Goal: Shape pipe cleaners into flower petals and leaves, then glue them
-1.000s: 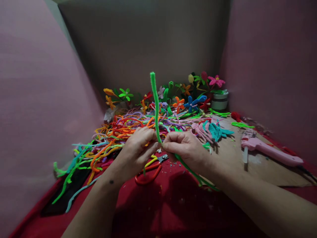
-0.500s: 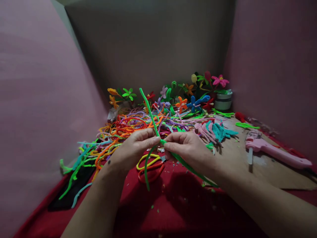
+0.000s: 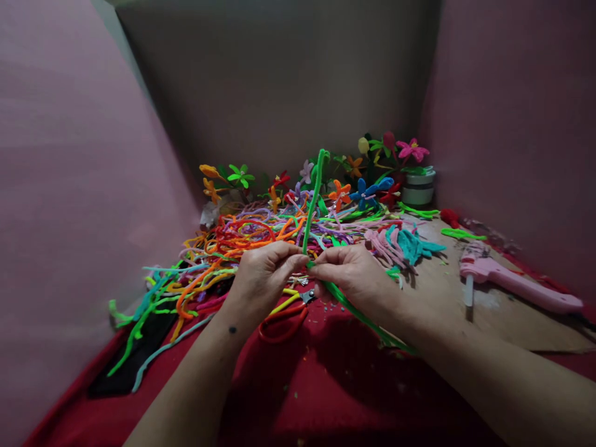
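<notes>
Both hands meet at the centre on green pipe cleaners (image 3: 315, 208). My left hand (image 3: 267, 273) pinches them between thumb and forefinger, and one stretch stands up above it with a small bend at its top. My right hand (image 3: 351, 276) is closed beside it, gripping the same green bundle, which runs down to the right under the wrist. Fingertips hide the spot where the strands cross. Below the hands, scissors with yellow and red handles (image 3: 284, 326) lie on the red cloth (image 3: 298, 397).
A tangle of coloured pipe cleaners (image 3: 251, 233) spreads behind the hands. Fuzzy flowers (image 3: 365, 192) and a white pot (image 3: 418, 186) line the back. On the right, a pink glue gun (image 3: 521, 285) rests on a brown board (image 3: 437, 310). A black flat object (image 3: 116, 372) lies left.
The loose strand that hung below my left hand is gone from there. The upright green piece now stands straighter, further right, with a bent tip. My left hand has turned slightly.
</notes>
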The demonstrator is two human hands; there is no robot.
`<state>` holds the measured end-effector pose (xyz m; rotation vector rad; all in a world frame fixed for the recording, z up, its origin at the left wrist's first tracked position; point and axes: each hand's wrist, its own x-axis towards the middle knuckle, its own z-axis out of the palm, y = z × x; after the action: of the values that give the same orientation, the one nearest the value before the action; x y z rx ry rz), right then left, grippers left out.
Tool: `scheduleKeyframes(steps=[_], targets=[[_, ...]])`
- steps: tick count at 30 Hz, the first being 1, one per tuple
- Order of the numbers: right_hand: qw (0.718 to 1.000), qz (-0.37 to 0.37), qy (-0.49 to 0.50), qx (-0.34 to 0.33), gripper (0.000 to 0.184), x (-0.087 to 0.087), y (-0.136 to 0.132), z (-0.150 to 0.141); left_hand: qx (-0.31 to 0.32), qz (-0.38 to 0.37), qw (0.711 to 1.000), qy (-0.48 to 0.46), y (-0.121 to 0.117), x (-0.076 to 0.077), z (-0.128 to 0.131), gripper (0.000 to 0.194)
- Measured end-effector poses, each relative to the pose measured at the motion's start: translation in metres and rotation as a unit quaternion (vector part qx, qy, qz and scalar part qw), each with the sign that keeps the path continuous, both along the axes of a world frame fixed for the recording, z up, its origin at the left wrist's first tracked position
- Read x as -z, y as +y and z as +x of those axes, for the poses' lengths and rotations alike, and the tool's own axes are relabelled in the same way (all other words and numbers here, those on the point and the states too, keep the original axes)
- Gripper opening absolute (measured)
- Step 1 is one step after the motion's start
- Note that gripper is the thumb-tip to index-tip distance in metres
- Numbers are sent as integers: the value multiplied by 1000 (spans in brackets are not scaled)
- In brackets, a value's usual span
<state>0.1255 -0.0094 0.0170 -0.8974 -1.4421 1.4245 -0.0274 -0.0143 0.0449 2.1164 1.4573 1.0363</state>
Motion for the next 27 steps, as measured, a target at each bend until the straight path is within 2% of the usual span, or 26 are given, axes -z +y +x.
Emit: scheduleKeyframes(steps=[4, 7, 10, 13, 16, 23, 25, 27], targets=[[1000, 2, -23, 7, 20, 0, -1, -1, 37, -53, 998, 20, 2, -2, -3, 20], [1000, -3, -19, -14, 22, 1, -1, 0, 63, -86, 994, 32, 3, -5, -6, 22], [995, -56, 27, -80, 17, 4, 3, 3, 65, -103, 993, 13, 4, -7, -11, 24], [978, -132, 42, -157, 13, 8, 7, 6, 52, -102, 993, -25, 8, -9, -20, 23], [969, -166, 30, -179, 11, 12, 9, 7, 29, -88, 995, -39, 14, -11, -31, 22], [979, -115, 28, -165, 9, 13, 8, 3, -41, -100, 988, -109, 27, -11, -48, 25], [982, -104, -9, -158, 6, 11, 6, 2, -52, -108, 985, -127, 30, -10, -51, 26], [989, -36, -93, -105, 6, 11, 5, 1, -56, -120, 983, -129, 32, -9, -54, 26]])
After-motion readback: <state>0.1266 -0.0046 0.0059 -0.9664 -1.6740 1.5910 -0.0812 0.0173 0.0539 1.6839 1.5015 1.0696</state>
